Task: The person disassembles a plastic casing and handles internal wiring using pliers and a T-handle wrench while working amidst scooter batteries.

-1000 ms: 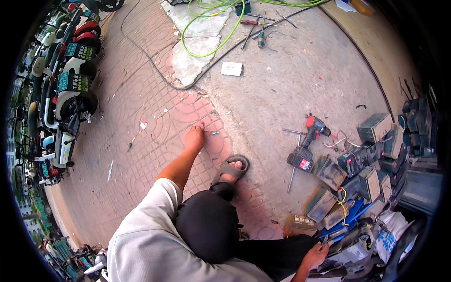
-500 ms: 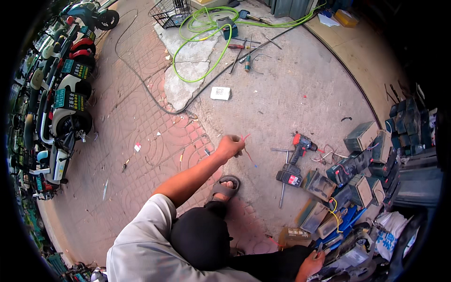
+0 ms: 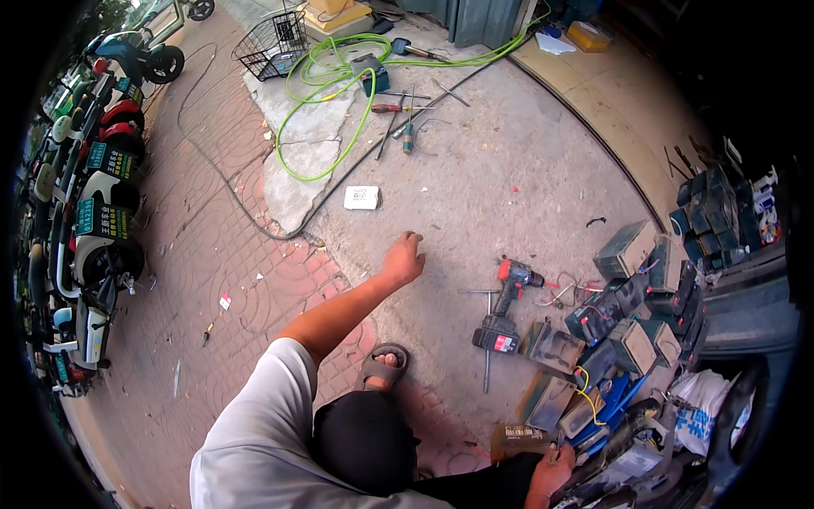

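My left hand [image 3: 404, 259] reaches out over the concrete, its fingers apart and nothing visible in them. A white card-like block [image 3: 362, 198] with a printed square lies farther off. My right hand [image 3: 553, 468] is low at the right, fingers closed beside a clutter of tools and parts. Something small and metallic pokes out by its fingertips, too small to name. A brownish translucent box [image 3: 520, 443] stands just left of that hand. Nearby, a red and black cordless drill [image 3: 507, 307] lies on the ground, over a T-handle wrench [image 3: 487, 373].
Used battery blocks [image 3: 627, 246] crowd the right side, with a yellow wire [image 3: 587, 392] among them. Far off are a green hose [image 3: 346, 161], screwdrivers [image 3: 408, 138] and a wire basket [image 3: 273, 53]. Parked scooters [image 3: 106, 246] line the left. My sandalled foot [image 3: 386, 365] rests between my arms.
My left hand held a thin red wire earlier; now the wire is out of sight and the fingers have spread. The view has shifted, moving ground objects left and down. My right hand stays low.
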Tool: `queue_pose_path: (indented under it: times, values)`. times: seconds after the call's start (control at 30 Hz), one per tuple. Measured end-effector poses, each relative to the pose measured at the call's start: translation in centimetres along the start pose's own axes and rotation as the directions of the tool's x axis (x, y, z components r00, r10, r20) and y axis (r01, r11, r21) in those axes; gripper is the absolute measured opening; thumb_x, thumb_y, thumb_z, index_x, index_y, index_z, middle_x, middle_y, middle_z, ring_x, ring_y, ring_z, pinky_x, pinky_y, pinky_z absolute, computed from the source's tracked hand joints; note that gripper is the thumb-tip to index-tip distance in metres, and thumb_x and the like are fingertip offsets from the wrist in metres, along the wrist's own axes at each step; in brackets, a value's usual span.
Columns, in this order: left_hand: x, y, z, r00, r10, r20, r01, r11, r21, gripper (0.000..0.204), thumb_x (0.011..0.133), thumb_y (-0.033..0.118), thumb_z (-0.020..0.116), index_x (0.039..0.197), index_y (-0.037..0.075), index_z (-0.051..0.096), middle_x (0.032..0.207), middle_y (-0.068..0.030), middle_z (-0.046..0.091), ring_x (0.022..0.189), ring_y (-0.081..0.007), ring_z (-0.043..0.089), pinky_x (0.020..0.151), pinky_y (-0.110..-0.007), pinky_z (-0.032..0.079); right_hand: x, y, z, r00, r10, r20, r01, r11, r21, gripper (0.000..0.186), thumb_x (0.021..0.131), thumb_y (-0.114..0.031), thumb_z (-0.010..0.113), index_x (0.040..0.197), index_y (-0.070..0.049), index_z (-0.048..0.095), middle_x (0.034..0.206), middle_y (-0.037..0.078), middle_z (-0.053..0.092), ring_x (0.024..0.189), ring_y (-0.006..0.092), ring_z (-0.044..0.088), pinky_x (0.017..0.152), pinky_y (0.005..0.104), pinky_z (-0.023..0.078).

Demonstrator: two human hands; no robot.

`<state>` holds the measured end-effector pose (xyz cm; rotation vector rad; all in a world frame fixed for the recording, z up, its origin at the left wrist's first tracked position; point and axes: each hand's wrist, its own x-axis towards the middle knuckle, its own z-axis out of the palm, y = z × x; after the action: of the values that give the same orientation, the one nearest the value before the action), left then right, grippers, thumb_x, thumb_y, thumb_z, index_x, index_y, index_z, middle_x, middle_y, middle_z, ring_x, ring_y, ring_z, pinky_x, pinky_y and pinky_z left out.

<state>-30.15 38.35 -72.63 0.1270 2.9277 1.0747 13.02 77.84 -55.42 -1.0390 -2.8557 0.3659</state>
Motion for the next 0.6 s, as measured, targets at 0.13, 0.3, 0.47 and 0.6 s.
queue_pose_path:
  times: [0.13,0.3,0.47,0.6]
  values:
    - [7.0,-3.0,0.7,0.996,0.088,-0.032,-0.083,0.986,0.144,0.052,0.085,0.009,0.068,0.134,-0.001,0.057,0.148,-0.0247,0.049,0.125,-0.0423,0.058,0.105,-0.047,0.05,2.7,-1.5,5.3,0.991,-0.081,0.105,0.073,0.994,0.075,0.033,0.095,-0.016,0.064,0.12,0.006,0.061,0.111,0.031,0.065,0.104,0.0501,0.062,0.089,0.0542,0.05]
    - [17.8,-4.8,1.7,0.987,0.161,-0.025,-0.142,0.925,0.353,0.054,0.089,0.007,0.057,0.141,-0.003,0.048,0.155,-0.0263,0.043,0.125,-0.0425,0.058,0.102,-0.049,0.051,1.2,-4.9,7.9,0.977,-0.018,0.214,0.002,0.997,0.076,0.026,0.096,-0.018,0.063,0.116,-0.001,0.065,0.097,0.027,0.069,0.091,0.0486,0.067,0.08,0.0538,0.053]
    - [26.1,-4.4,1.7,0.991,0.079,0.104,-0.124,0.824,0.552,0.071,0.089,0.008,0.054,0.157,0.003,0.036,0.163,-0.0185,0.036,0.13,-0.0372,0.058,0.103,-0.046,0.051,-1.3,-5.5,6.8,0.965,-0.04,0.259,-0.001,0.988,0.156,0.022,0.092,-0.015,0.068,0.109,-0.001,0.064,0.093,0.024,0.068,0.088,0.0475,0.066,0.077,0.0536,0.053]
    - [29.4,-5.9,3.2,0.992,0.021,0.127,-0.096,0.777,0.622,0.048,0.095,0.007,0.054,0.143,0.004,0.05,0.137,-0.0176,0.06,0.12,-0.0381,0.064,0.098,-0.043,0.055,-1.5,-7.2,5.6,0.969,0.01,0.248,-0.053,0.984,0.168,0.021,0.09,-0.013,0.07,0.107,-0.002,0.064,0.091,0.024,0.067,0.087,0.0469,0.065,0.076,0.0535,0.053]
